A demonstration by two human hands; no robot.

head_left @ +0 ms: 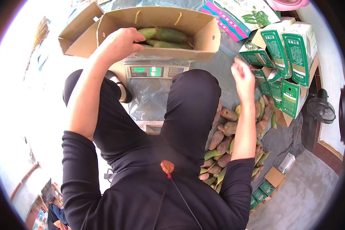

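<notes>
Brown cardboard box [204, 28] w/ yellow cord handles [178, 19] sits in front of us, at the back of a digital scale [155, 71] lit green. Inside it lie a few long green veg [170, 35], side by side, abt. mid-box. Our L hand [120, 43] reaches in over the near side, L of centre, fingers bent at the tip of one veg; we can't tell if the grip is closed on it or only touching. Our R hand [243, 74] is up in the air off the box's R end, grip loose & half-curled, nothing seen in it. Down to our R, a heap of reddish-brown & green produce [229, 128]. Green-&-white cartons [297, 53] stand far R, nr. a small black fan [321, 109]. On our chest: a reddish-brown pendant [167, 167]. Lower L, another person [57, 216] is partly in view.
</notes>
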